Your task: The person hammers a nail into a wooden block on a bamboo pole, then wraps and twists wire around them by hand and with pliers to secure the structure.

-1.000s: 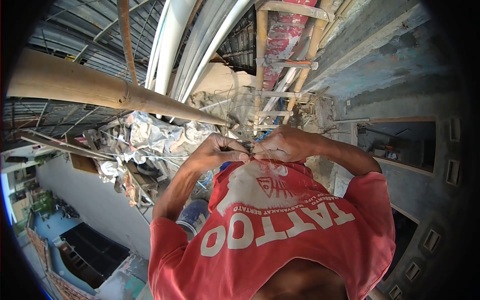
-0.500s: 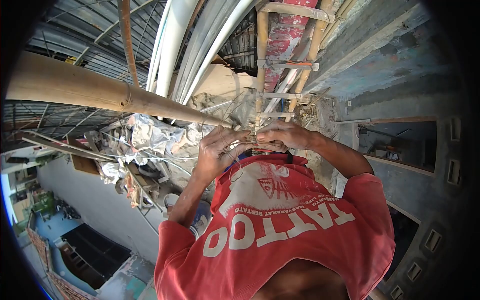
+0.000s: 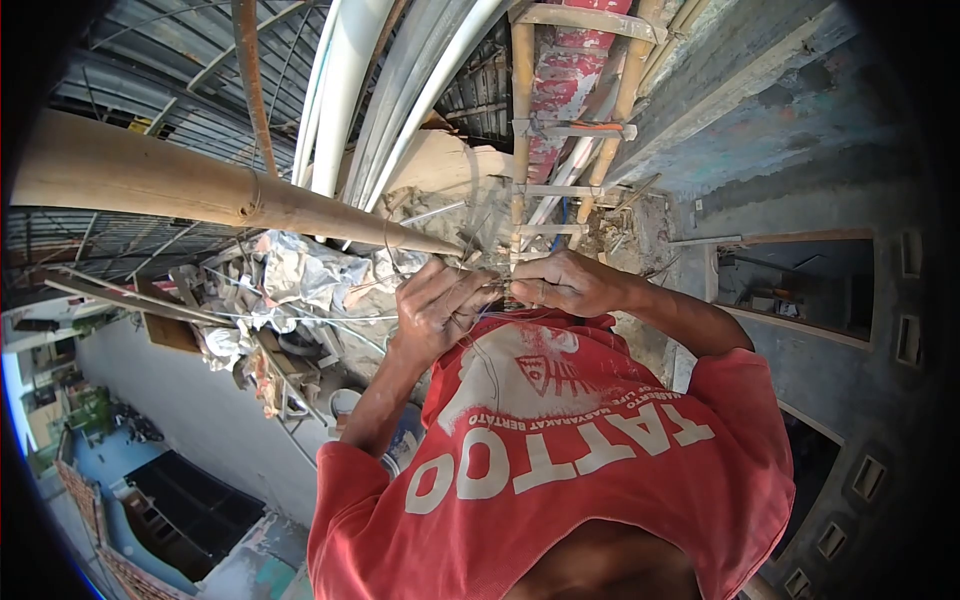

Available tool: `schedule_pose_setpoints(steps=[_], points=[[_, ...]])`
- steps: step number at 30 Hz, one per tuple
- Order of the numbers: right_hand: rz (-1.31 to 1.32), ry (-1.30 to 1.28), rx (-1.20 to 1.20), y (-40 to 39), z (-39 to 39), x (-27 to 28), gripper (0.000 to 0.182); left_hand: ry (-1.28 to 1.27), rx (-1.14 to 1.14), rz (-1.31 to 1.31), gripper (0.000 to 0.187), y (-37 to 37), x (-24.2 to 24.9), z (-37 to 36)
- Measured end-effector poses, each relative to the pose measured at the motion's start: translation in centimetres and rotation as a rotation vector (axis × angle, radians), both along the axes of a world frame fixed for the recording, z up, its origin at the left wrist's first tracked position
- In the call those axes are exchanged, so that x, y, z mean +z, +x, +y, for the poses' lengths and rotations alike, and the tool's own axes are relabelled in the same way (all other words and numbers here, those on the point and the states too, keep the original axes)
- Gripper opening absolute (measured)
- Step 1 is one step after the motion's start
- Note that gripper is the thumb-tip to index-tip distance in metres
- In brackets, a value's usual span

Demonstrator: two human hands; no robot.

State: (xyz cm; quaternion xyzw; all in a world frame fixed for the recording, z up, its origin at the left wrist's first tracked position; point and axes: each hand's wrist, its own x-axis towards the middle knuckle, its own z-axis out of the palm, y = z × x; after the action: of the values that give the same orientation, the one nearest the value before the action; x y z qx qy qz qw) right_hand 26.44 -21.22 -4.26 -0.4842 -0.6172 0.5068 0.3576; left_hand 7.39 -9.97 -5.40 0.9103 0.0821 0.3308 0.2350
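Observation:
In front of the red shirt [image 3: 590, 400], my two hands are close together at chest height. My left hand [image 3: 440, 305] has its fingers curled and pressed together around thin wire [image 3: 486, 352], which loops down over the shirt. Beside it, my right hand [image 3: 565, 283] is closed in a pinch, its fingertips almost touching the left ones. What lies between the right fingertips is too small to make out.
A thick bamboo pole [image 3: 170, 185] runs from the left to just beyond my hands. A bamboo ladder [image 3: 522, 100] rises ahead, beside white pipes [image 3: 350, 90]. Buckets [image 3: 405, 435] stand below my left arm, and a grey wall [image 3: 800, 370] with openings is at right.
My left hand has turned and its fingers have curled in more. My right fingers have closed up slightly. The wire loop hangs in a different shape over the shirt.

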Motion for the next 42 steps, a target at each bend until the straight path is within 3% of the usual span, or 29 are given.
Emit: schedule_pose_setpoints(steps=[9,12,14,16,19,21,25,27,28,30,33,36,38,39,41,42], points=[[-0.17,0.106,-0.061,-0.3,-0.7,0.0,0.036,-0.494,-0.04,0.124,0.015,0.0,0.2,-0.4],[-0.055,-0.017,-0.014,0.1,-0.3,-0.6,0.036,-0.431,-0.042,0.102,0.016,-0.1,0.0,-0.4],[0.363,-0.364,0.147,0.8,0.1,-0.2,0.037,-0.383,-0.076,0.135,0.014,-0.1,0.5,-0.5],[0.354,-0.507,0.222,1.5,0.6,-0.2,0.038,-0.336,-0.102,0.143,0.018,-0.2,0.2,-0.2],[0.193,-0.312,0.264,1.3,1.2,-0.8,0.041,-0.294,-0.107,0.176,0.023,-0.4,1.1,0.1],[0.026,0.181,0.22,1.0,1.3,-1.5,0.042,-0.306,-0.084,0.204,0.023,-0.6,1.4,0.0],[-0.012,0.098,0.216,1.0,1.1,-0.5,0.042,-0.278,-0.108,0.175,0.023,-0.9,0.9,0.0],[-0.041,-0.274,0.302,1.1,0.9,0.4,0.04,-0.289,-0.121,0.169,0.023,-1.0,0.5,-0.1],[-0.041,-0.275,0.302,1.1,0.8,0.1,0.04,-0.289,-0.117,0.18,0.023,-1.2,0.3,-0.2],[-0.082,0.016,0.239,1.0,0.6,-0.9,0.038,-0.292,-0.11,0.191,0.023,-1.3,0.3,-0.5],[-0.232,0.092,0.234,0.8,0.1,-1.3,0.032,-0.374,-0.119,0.203,0.019,-1.3,0.3,-0.8],[-0.304,0.253,0.147,0.4,-0.5,-1.8,0.027,-0.527,-0.163,0.209,0.013,-1.2,-0.2,-0.8],[-0.365,0.216,0.17,0.3,-0.9,-1.0,0.026,-1.101,-0.119,0.452,0.016,-1.4,0.2,-1.0],[-0.426,0.173,0.186,0.2,-0.8,-0.6,0.025,-1.1,-0.095,0.442,0.016,-1.5,0.2,-1.0],[-0.42,0.127,0.223,0.1,-0.4,0.2,0.026,-1.404,-0.086,0.6,0.024,-1.2,-0.2,-0.8],[-0.42,0.065,0.232,0.2,-0.5,0.4,0.027,-1.407,-0.079,0.592,0.024,-1.3,-0.8,-0.9]])
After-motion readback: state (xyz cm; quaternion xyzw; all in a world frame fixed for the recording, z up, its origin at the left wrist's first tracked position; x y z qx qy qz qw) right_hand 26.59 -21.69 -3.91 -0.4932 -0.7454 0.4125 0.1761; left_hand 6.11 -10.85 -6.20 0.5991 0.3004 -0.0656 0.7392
